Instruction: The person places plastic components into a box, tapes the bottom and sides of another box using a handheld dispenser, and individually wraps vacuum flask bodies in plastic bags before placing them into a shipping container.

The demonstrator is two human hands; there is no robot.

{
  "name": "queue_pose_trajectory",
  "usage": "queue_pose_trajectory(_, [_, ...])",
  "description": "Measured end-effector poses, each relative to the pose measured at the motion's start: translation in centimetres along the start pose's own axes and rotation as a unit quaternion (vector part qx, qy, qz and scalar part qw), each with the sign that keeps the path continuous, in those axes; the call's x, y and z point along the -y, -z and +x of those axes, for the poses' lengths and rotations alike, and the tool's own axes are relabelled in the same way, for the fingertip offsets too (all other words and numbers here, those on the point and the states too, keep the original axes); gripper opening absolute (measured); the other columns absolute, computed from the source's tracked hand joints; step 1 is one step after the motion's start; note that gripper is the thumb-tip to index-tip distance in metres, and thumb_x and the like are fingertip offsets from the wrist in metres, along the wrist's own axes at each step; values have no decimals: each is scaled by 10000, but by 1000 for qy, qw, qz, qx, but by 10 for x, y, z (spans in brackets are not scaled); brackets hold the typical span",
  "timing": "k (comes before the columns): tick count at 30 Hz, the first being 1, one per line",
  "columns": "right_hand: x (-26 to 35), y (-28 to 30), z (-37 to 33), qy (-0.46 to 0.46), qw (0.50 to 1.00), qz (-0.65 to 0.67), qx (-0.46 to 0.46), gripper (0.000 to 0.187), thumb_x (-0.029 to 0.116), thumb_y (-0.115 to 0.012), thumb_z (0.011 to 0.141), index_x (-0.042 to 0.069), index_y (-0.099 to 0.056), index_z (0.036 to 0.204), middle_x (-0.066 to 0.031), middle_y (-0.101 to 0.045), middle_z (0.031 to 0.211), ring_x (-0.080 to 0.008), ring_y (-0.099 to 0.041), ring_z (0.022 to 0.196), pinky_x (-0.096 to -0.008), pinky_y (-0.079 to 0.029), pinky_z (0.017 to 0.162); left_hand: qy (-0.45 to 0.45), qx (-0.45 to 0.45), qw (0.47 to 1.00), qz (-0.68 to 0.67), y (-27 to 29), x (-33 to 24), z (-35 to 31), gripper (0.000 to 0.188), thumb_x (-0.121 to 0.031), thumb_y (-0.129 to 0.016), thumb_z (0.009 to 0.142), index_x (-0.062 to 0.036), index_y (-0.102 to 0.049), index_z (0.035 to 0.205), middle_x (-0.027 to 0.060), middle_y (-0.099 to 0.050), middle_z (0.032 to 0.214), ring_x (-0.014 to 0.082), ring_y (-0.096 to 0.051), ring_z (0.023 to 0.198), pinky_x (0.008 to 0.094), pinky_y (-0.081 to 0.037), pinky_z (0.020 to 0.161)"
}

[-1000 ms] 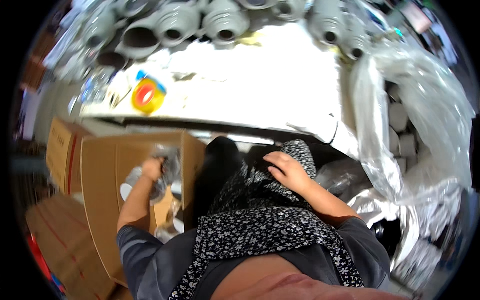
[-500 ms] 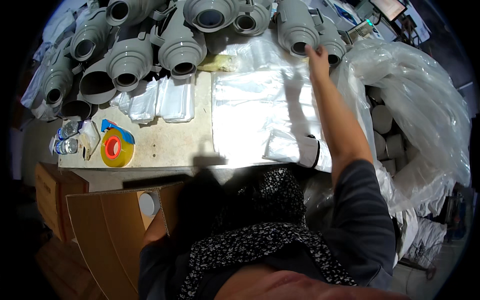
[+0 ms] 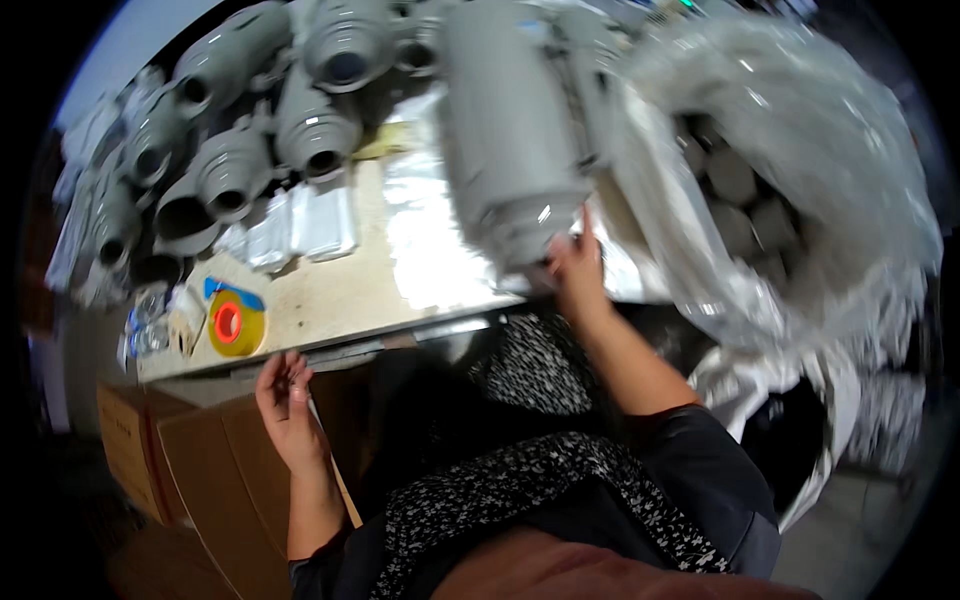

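Observation:
My right hand point(image 3: 577, 268) is closed on the stepped neck end of a large grey flask body point(image 3: 512, 120). The flask lies lengthwise over the worktable point(image 3: 330, 285), its neck toward me, and motion blurs it a little. Above the brown carton point(image 3: 235, 470), my left hand point(image 3: 290, 408) is raised with its fingers loosely bent and apart, nothing seen in them. Clear plastic sheets point(image 3: 425, 240) lie partly under the flask.
Several more grey flask bodies point(image 3: 230, 170) crowd the table's back left. A tape roll point(image 3: 235, 325), small clear bottles point(image 3: 152, 335) and folded plastic bags point(image 3: 325, 222) lie at the left. A big clear bag point(image 3: 840, 200) holding grey round parts point(image 3: 735, 175) bulges at the right.
My right hand has drawn a flask from the back right toward me. My left hand has come up out of the carton, and the white round piece there is no longer seen.

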State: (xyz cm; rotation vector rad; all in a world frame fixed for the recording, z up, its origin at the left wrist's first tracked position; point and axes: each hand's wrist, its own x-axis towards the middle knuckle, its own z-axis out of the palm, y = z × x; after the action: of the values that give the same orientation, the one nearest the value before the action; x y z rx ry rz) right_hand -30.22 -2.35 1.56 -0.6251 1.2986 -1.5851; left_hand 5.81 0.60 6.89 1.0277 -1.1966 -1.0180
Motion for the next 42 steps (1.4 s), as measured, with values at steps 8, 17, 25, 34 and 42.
queue_pose_trajectory(8, [34,104,-123,267,849,-444,104,479,286,-690,750,48,-556,1143,-138,-570,1096,-268,-552,992,-352,-440,851,146,13,989,11,-83,12,-35,729,-50,-579,814,-10,-137,1392,137,-288,1383,229,-326,1234,342,-255,1028])
queue_pose_trajectory(17, [160,385,117,62,674,-642,-361,803,556,-678,645,50,-463,1231,-182,-472,1254,-338,-428,1178,-421,-356,970,232,-9,970,77,-36,55,-49,507,-84,-595,823,-22,-368,1272,51,-528,1064,126,-498,880,240,-413,718])
queue_pose_trajectory(25, [122,430,121,106,759,-478,-430,784,564,-630,713,65,-407,1276,-179,-408,1293,-315,-431,1141,-418,-401,878,303,-52,951,-41,-20,72,-42,337,-257,-571,874,-50,-444,1108,38,-538,919,125,-522,666,219,-412,505])
queue_pose_trajectory(34, [39,129,-120,286,908,-305,-31,807,256,-775,641,86,-385,1328,-95,-281,1420,-263,-326,1270,-362,-326,999,437,-122,785,-422,-25,44,-13,351,-349,-538,872,-30,-527,1018,74,-574,847,156,-554,760,219,-491,527])
queue_pose_trajectory(42, [-1,114,-197,303,871,-307,234,397,186,-696,739,62,-575,1097,-131,-592,1062,-299,-555,996,-381,-448,861,280,101,940,-166,49,61,102,323,-298,-487,913,-64,-453,1133,70,-544,898,133,-523,691,207,-451,502])
